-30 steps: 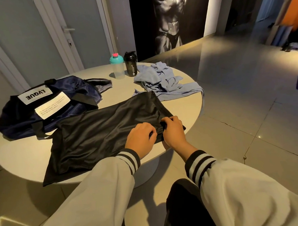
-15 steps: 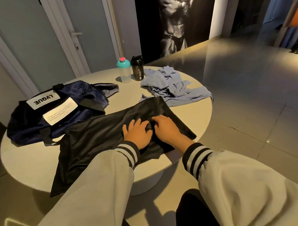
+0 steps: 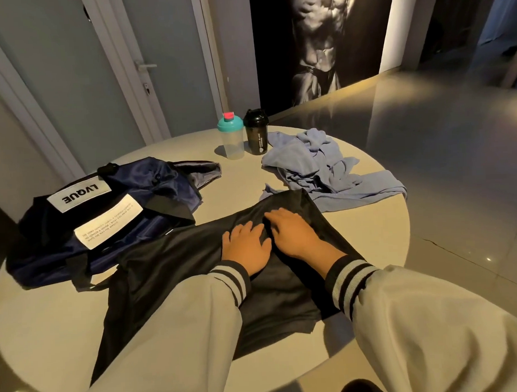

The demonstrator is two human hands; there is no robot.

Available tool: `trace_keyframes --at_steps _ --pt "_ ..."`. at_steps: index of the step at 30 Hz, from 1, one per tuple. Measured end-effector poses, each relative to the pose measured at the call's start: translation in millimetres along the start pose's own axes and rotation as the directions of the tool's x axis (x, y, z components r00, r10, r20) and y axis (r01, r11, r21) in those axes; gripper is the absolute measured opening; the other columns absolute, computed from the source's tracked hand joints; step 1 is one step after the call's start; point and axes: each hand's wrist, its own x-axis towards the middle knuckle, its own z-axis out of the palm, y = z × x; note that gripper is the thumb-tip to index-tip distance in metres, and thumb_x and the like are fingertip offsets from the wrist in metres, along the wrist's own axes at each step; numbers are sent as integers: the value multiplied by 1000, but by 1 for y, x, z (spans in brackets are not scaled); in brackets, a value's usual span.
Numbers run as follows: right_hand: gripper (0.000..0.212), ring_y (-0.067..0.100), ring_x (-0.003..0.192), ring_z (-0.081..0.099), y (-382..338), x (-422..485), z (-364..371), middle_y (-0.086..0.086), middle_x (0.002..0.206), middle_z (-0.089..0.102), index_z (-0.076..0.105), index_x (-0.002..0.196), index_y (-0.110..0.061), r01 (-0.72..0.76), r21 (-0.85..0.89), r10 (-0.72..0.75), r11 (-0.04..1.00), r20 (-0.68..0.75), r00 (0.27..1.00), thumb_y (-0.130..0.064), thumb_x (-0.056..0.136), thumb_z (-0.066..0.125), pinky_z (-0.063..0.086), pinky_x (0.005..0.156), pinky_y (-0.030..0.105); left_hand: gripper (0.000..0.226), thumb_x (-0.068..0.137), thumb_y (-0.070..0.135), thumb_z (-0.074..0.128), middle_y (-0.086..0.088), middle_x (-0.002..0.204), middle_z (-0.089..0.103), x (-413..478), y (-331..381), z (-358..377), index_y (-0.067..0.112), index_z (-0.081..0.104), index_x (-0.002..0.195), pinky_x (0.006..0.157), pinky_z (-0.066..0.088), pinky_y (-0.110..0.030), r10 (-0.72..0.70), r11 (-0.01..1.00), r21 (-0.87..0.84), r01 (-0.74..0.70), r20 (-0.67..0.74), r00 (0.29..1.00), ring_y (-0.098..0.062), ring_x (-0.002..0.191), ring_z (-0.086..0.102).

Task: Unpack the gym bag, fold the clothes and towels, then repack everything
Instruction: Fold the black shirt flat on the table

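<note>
Flat on the black garment [image 3: 172,276] at table centre: left hand [image 3: 246,246] and right hand [image 3: 294,235], side by side, palms down, fingers straight, clutching nothing.

At 10 o'clock, navy gym bag [image 3: 83,224], slumped, mouth open toward 12, near side touching the garment. At 12 o'clock, clear shaker [image 3: 232,137] with teal lid and black shaker [image 3: 256,132], upright, just beside each other. At 1 to 2 o'clock, crumpled pale-blue clothes [image 3: 315,166], touching the garment's far corner, one part trailing to the rim.

Bare round table [image 3: 371,235] at 3 and 8 o'clock. Past the rim at 3 o'clock, open glossy floor [image 3: 442,158]; behind the bag at 11 o'clock, closed door [image 3: 68,70].
</note>
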Motion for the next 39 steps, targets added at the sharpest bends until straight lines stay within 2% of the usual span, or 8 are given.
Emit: trace_keyframes --at_steps 9,17,22,27,31,34,36,39 --pt "59 20 154 -7 21 30 14 1 168 1 9 160 -27 -243 -79 246 967 28 969 -42 105 22 -7 120 58 60 101 57 33 1 167 21 5 -14 16 33 31 156 124 9 -45 -72 997 -50 64 -190 979 -23 152 16" --pt "49 22 147 27 -9 46 20 6 156 39 43 149 -16 -6 -25 4 1000 -47 999 -23 101 41 12 121 44 73 97 51 39 1 170 -4 27 -17 5 35 7 161 124 -4 -52 -31 999 -40 35 110 993 -23 156 -7" --pt "50 20 153 10 8 43 20 0 164 23 35 154 -27 -110 -51 110 993 -2 994 -40 106 29 1 122 52 54 101 47 43 4 166 24 25 -27 5 34 39 153 126 6 -42 -38 972 -232 20 -73 997 -18 154 15" --pt "56 23 154 -6 14 36 13 0 168 2 16 159 -35 -260 -103 268 960 67 961 -50 104 18 -9 120 56 71 95 72 28 5 170 4 13 -21 9 42 16 159 123 -3 -54 -68 996 -56 69 19 997 -21 156 -2" --pt "56 29 150 16 -4 34 11 10 161 26 33 153 -20 -184 -177 175 967 -66 982 -32 100 43 12 119 54 61 103 54 37 -1 168 15 15 -22 7 30 28 158 126 -1 -45 12 963 -269 -7 19 1000 -20 155 7" --pt "40 33 125 49 -33 38 19 14 133 55 56 135 -9 -9 52 14 999 -85 996 -17 97 49 39 105 43 44 103 21 46 -6 156 43 12 -36 0 17 50 147 123 18 -33 -78 881 -472 -13 -172 982 -22 146 31" --pt "35 34 115 55 -55 39 25 16 124 59 60 130 -7 7 150 -1 989 -36 999 -13 98 48 44 100 42 44 99 25 47 -1 151 48 8 -55 -4 24 54 143 120 23 -37 -177 953 -286 98 -266 947 -22 140 36" --pt "37 33 118 55 -86 42 39 16 128 59 58 135 -9 55 169 -51 984 -25 998 -15 100 46 41 105 41 53 100 45 43 0 164 28 -3 -79 -8 35 37 152 124 9 -48 -238 968 -101 228 -107 965 -26 150 20"
